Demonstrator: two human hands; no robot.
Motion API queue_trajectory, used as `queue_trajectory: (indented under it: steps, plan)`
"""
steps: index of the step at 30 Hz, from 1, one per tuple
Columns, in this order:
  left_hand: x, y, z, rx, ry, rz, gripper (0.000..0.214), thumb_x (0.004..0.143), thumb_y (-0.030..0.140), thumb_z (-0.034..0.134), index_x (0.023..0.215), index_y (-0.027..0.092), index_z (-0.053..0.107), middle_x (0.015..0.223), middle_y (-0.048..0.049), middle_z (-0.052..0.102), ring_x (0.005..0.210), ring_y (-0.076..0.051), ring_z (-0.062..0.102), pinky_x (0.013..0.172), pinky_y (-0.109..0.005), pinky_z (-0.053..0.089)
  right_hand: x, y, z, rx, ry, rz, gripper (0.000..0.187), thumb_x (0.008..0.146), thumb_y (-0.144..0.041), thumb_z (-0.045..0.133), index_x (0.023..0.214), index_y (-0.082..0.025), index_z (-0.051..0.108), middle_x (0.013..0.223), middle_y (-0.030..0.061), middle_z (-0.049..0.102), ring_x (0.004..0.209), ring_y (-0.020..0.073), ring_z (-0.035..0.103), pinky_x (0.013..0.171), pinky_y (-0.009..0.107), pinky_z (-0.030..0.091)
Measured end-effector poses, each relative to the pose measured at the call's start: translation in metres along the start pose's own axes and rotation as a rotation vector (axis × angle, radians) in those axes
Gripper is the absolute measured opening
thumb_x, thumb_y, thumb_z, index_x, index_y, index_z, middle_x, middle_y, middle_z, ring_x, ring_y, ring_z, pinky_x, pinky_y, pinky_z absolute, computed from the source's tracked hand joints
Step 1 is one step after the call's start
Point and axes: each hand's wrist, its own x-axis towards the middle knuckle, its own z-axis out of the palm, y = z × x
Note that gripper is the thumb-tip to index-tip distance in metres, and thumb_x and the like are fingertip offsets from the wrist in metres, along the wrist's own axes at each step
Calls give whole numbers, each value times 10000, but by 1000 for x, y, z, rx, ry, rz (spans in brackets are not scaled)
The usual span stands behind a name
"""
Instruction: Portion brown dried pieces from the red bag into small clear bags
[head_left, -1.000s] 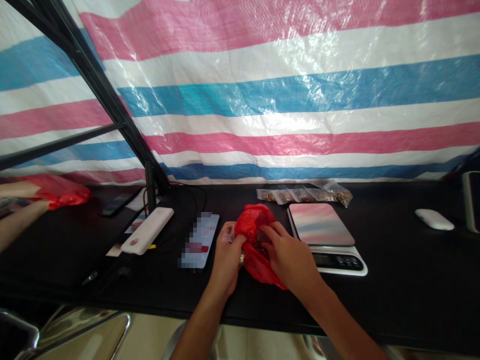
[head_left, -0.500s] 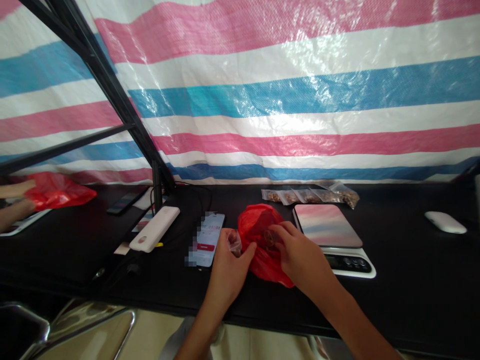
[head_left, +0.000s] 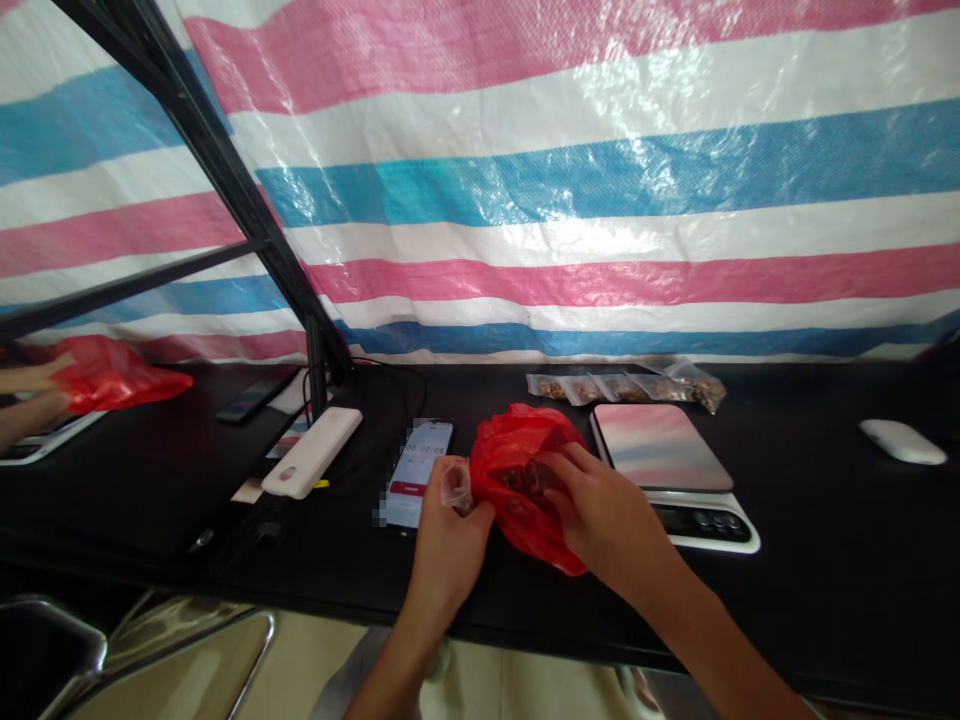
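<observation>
A red plastic bag [head_left: 517, 470] with small brown pieces inside lies on the black table [head_left: 825, 520] in front of me. My right hand [head_left: 600, 515] reaches into the bag's mouth with its fingers curled; what they grip is hidden. My left hand [head_left: 448, 540] pinches a small clear plastic pouch [head_left: 455, 485] just left of the bag. A digital scale [head_left: 667, 465] with a shiny plate stands right of the bag. Several small filled clear pouches [head_left: 622, 385] lie in a row behind the scale.
A phone [head_left: 418, 470] with a lit screen and a white power bank [head_left: 311, 452] lie to the left. A white mouse [head_left: 902, 441] sits far right. At the far left another person's hands [head_left: 30, 395] hold a second red bag [head_left: 112, 375]. A black frame post [head_left: 315, 370] stands on the table.
The view has shifted slightly. My left hand has drawn the clear pouch closer to the red bag, and my right hand stays in the bag's mouth.
</observation>
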Motion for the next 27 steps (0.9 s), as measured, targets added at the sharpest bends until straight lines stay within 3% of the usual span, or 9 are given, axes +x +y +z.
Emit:
queue_trajectory:
  steps: [4, 14, 21, 27]
  plan:
    - [3, -2, -5, -52, 29, 7, 282, 688, 171, 682, 915, 215, 522, 769, 58, 585, 681, -125, 545, 645, -233, 439, -1, 2, -2, 50, 38, -17, 355, 954, -111, 510, 1238, -248, 673, 1218, 53, 671, 1010, 205, 682, 808, 302, 484]
    - [-1, -3, -3, -152, -62, -103, 305, 652, 131, 641, 914, 224, 516, 764, 69, 590, 663, -110, 549, 612, -204, 430, -3, -9, 5, 7, -55, -1, 318, 960, -191, 548, 1249, -246, 671, 1199, 70, 689, 999, 221, 689, 859, 321, 493]
    - [4, -9, -1, -43, 6, 21, 232, 735, 218, 701, 912, 207, 553, 804, 36, 614, 724, -134, 549, 685, -238, 466, -3, -11, 5, 102, -85, -9, 411, 915, -128, 556, 1294, -259, 643, 1274, 61, 665, 1070, 231, 677, 916, 331, 487]
    - [5, -11, -2, 11, 118, 117, 220, 801, 310, 724, 902, 217, 552, 809, 32, 613, 707, -138, 554, 685, -244, 471, -4, -12, 3, 122, -76, 14, 330, 920, -184, 596, 1234, -256, 668, 1213, 55, 675, 1017, 230, 679, 881, 332, 478]
